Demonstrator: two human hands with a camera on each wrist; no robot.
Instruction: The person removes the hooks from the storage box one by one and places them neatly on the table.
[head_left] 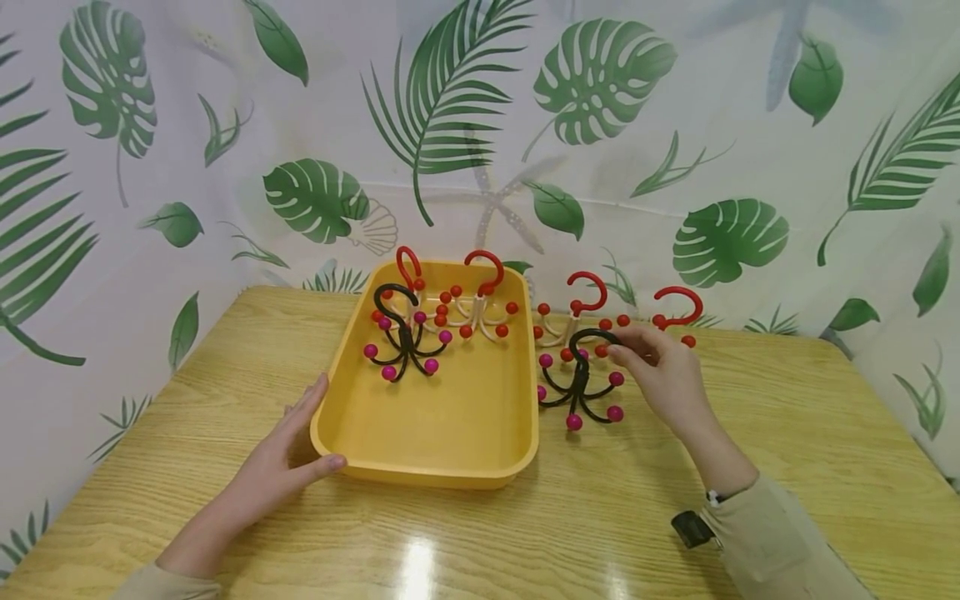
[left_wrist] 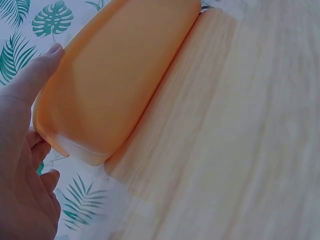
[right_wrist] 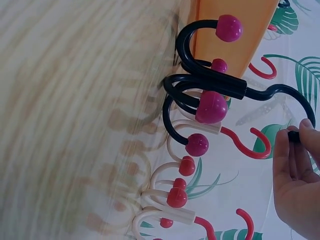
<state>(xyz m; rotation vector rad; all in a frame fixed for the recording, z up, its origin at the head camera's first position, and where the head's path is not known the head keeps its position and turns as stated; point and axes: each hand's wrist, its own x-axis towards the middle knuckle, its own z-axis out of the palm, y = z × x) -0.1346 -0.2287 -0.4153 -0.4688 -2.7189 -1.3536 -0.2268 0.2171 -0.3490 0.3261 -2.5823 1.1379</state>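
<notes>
Hands stand well apart: the right hand [head_left: 667,373] has thumb and fingers pinched on the tip of the hook of a black multi-arm hanger [head_left: 581,379], while the left hand [head_left: 288,458] is spread around the near left corner of a yellow plastic tray [head_left: 450,421], its thumb against the near rim and its fingers along the left wall. The pinched hanger stands upright just beside the tray's right wall, its curved arms ending in magenta balls; whether they touch the desk [head_left: 645,533] cannot be told. Behind it, to the right of the tray, are two white-armed hangers with red hooks and red balls, one [head_left: 574,310] near the tray and the other [head_left: 678,293] farther right, partly hidden by the right hand. Inside the tray, a second black hanger [head_left: 406,337] with magenta balls stands toward the left, with two red-hooked white hangers [head_left: 478,310] behind it near the far wall. Beige sleeves [head_left: 772,533] cover the forearms. Beyond the desk hangs a pale backdrop [head_left: 615,187] printed with green leaves.
</notes>
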